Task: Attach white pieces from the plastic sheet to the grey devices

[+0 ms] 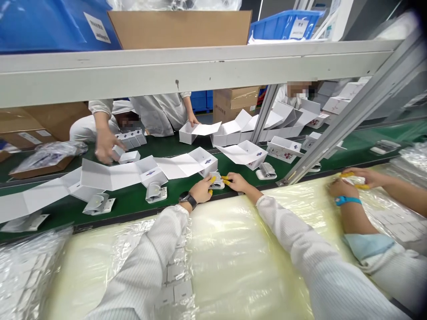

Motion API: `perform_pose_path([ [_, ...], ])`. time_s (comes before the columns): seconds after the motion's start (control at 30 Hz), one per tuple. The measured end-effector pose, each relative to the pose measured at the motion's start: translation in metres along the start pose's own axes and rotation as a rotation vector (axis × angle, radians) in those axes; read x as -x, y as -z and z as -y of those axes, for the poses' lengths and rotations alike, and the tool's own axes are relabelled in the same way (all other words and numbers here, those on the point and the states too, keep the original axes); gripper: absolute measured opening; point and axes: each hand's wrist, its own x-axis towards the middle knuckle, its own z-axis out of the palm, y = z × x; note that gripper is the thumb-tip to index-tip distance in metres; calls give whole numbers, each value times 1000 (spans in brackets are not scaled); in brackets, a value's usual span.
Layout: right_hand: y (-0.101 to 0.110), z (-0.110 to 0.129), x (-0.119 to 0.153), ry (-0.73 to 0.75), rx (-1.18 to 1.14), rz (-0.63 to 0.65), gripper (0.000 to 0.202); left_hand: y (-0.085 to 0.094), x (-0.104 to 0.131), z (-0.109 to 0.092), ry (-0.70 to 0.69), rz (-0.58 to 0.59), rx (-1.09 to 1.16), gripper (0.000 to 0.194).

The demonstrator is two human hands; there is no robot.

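Green belt runs across the scene, and on its near edge lies a silver-grey packet on a white card, between the person's two hands. The left hand, with a dark watch at its wrist, is part curled at the packet's left side, thumb and forefinger a little apart; whether it grips or only touches, I cannot tell. The right hand comes from the other side, its fingertips close together at the packet's right edge; whether they pinch it is too small to tell. Yellow covers sit on some fingertips of both hands.

Just behind the packet stands an open white box, its lid folded out to the left. Other open boxes line the belt, with similar packets in front of them: one to the right, one to the left.

Pale plastic film lies beneath the forearms. At the right, a co-worker's hands meet over the film, a blue band on one wrist. Across the belt, a blurred hand is beside small white cartons. Overhead, a white shelf carries a brown carton and blue bins.
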Motion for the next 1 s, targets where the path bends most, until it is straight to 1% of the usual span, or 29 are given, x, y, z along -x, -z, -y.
perform_pose_path([
  [0.07, 3, -1, -1, -102, -32, -44, 22, 2, -2, 0, -34, 23, 67, 68],
  [0.13, 8, 0, -2, -236, -33, -73, 29, 7, 0, -2, -67, 38, 121, 68],
  [0.2, 14, 3, 0, -385, -26, -142, 35, 16, 11, -3, -102, 12, 156, 67],
  [0.23, 15, 7, 5, -446, -24, -217, 37, 22, 22, -2, -122, -25, 171, 65],
  [0.27, 15, 14, 12, -490, -24, -325, 38, 29, 37, 0, -142, -69, 191, 61],
  [0.3, 13, 25, 23, -499, -27, -449, 36, 37, 57, 2, -152, -117, 219, 54],
  [0.33, 9, 39, 37, -469, -32, -573, 32, 45, 80, 5, -149, -150, 256, 47],
  [0.37, 2, 59, 54, -398, -48, -645, 26, 52, 107, 7, -120, -157, 300, 39],
  [0.4, -6, 83, 74, -301, -76, -644, 20, 57, 136, 10, -58, -154, 346, 33],
  [0.43, -16, 110, 95, -180, -116, -562, 14, 60, 165, 12, 4, -142, 365, 28],
  [0.47, -27, 139, 115, -22, -178, -386, 10, 61, 193, 14, 63, -112, 380, 25],
  [0.5, -39, 169, 133, 134, -244, -176, 7, 59, 219, 15, 116, -81, 398, 22],
  [0.53, -51, 197, 147, 247, -296, -3, 5, 55, 242, 14, 162, -48, 423, 21],
  [0.6, -74, 241, 164, 366, -304, 215, 5, 44, 276, 10, 208, 27, 473, 19],
  [0.63, -83, 255, 167, 400, -271, 278, 6, 38, 288, 6, 212, 62, 489, 19],
  [0.7, -96, 269, 168, 428, -175, 351, 8, 28, 301, -4, 197, 108, 483, 18],
  [0.8, -105, 269, 166, 402, -47, 402, 17, 19, 306, -16, 176, 91, 403, 18],
  [0.87, -105, 268, 165, 391, 32, 428, 18, 17, 305, -20, 170, 70, 355, 18],
  [0.93, -102, 270, 163, 403, 82, 461, 14, 16, 304, -20, 173, 62, 319, 17],
  [1.0, -94, 274, 161, 422, 46, 515, 10, 13, 304, -19, 182, 57, 288, 16],
])
